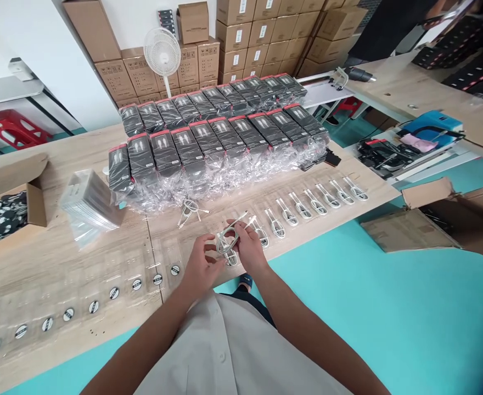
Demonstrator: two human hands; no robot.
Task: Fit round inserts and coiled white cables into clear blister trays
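Observation:
My right hand (247, 247) pinches a coiled white cable (228, 238) from above, just over the table's near edge. My left hand (200, 264) curls against the coil's lower side, with its fingers spread. Beneath the hands lies a clear plastic sleeve (231, 258). A row of similar coiled white cables (303, 206) in clear sleeves runs to the right along the edge of the wooden table (52, 274). To the left, several clear sleeves with round black-and-white stickers (113, 293) lie flat. Another loose white cable (190, 211) lies beyond my hands.
Rows of black boxes in plastic film (217, 137) fill the table's far side. A stack of clear sleeves (91, 200) and a cardboard box (11, 197) stand left. An open carton (434, 219) sits on the teal floor right. Stacked cartons (241, 38) and a white fan (162, 52) stand behind.

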